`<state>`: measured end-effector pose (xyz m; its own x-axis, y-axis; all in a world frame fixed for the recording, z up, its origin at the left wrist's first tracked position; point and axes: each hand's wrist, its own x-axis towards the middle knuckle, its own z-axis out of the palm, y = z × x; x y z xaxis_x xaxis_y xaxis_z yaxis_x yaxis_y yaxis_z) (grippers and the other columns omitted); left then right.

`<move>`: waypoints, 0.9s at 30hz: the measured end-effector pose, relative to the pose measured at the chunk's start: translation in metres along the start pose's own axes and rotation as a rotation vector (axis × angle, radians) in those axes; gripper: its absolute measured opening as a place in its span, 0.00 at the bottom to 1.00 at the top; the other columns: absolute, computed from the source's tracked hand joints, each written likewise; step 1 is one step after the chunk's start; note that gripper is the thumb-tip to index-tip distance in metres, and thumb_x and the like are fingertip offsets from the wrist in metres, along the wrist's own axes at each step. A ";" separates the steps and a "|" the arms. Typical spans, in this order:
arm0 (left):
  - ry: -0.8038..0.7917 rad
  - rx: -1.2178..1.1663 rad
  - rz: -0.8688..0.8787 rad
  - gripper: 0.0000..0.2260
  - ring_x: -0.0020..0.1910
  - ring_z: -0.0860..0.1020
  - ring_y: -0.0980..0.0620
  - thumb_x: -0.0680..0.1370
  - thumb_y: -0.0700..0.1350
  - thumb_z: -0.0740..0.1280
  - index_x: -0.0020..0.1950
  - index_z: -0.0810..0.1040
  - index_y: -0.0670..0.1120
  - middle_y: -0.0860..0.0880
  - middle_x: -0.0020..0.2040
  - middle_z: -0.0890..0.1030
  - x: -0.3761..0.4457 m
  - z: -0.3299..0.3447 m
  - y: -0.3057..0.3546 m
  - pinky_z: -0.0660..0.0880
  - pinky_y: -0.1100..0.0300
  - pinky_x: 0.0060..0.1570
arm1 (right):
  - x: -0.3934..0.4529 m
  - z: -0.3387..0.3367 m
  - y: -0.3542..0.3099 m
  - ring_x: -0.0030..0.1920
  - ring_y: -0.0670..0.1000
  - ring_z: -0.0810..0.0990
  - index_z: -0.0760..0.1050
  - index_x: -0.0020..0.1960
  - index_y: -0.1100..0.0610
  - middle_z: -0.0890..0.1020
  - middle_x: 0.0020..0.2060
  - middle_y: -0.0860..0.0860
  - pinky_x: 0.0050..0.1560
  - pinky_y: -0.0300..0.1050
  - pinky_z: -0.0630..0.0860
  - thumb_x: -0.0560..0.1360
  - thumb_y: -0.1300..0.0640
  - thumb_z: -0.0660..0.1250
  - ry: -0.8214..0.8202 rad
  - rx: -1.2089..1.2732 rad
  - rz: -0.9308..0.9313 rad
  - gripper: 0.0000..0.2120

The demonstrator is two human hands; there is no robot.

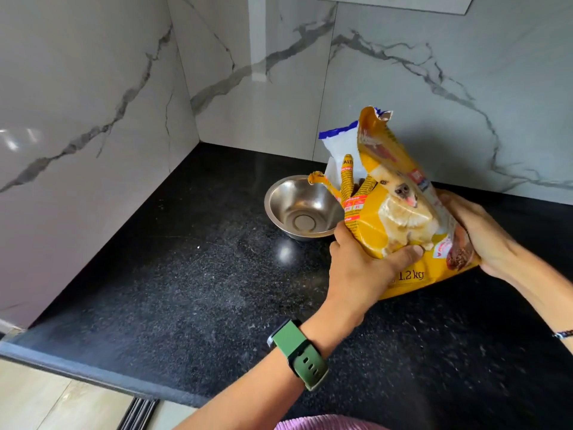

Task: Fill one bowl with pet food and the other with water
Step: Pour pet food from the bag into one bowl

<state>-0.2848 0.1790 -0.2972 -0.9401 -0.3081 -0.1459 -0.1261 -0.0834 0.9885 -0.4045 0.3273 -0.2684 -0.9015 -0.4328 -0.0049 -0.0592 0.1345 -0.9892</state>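
One steel bowl, empty, sits on a black speckled bench in a marble-walled corner. One yellow pet food bag marked 1.2 kg, w/ a dog pictured, is held between two hands just right of the bowl, torn top open and tilted up toward the wall. Left hand grips the bag's lower left side, thumb across the front. Right hand clasps the right edge. One green watch on left wrist. A white-and-blue bag stands behind, by the wall.
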 end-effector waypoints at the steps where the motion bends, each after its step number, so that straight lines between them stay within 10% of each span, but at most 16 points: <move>1: 0.010 0.004 0.015 0.48 0.63 0.74 0.51 0.51 0.65 0.74 0.67 0.62 0.55 0.53 0.64 0.74 0.000 0.001 0.000 0.73 0.50 0.63 | -0.002 0.000 -0.001 0.43 0.40 0.83 0.77 0.53 0.46 0.85 0.45 0.44 0.41 0.34 0.80 0.64 0.32 0.67 -0.013 -0.014 -0.016 0.24; 10: -0.003 -0.069 -0.045 0.47 0.63 0.74 0.51 0.50 0.65 0.75 0.67 0.62 0.57 0.54 0.63 0.74 0.003 0.003 -0.003 0.73 0.49 0.63 | -0.002 0.005 -0.019 0.38 0.40 0.84 0.78 0.49 0.46 0.85 0.37 0.41 0.33 0.32 0.77 0.42 0.23 0.70 -0.029 -0.152 -0.024 0.42; 27: 0.046 -0.020 0.087 0.46 0.64 0.74 0.53 0.54 0.65 0.75 0.69 0.62 0.57 0.54 0.64 0.74 -0.002 0.007 -0.012 0.72 0.51 0.64 | -0.009 0.006 -0.018 0.43 0.36 0.82 0.81 0.45 0.37 0.84 0.41 0.36 0.39 0.29 0.77 0.48 0.24 0.69 0.009 -0.151 -0.149 0.29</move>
<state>-0.2840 0.1867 -0.3081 -0.9318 -0.3577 -0.0615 -0.0376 -0.0735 0.9966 -0.3929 0.3234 -0.2514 -0.8820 -0.4496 0.1414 -0.2546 0.2020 -0.9457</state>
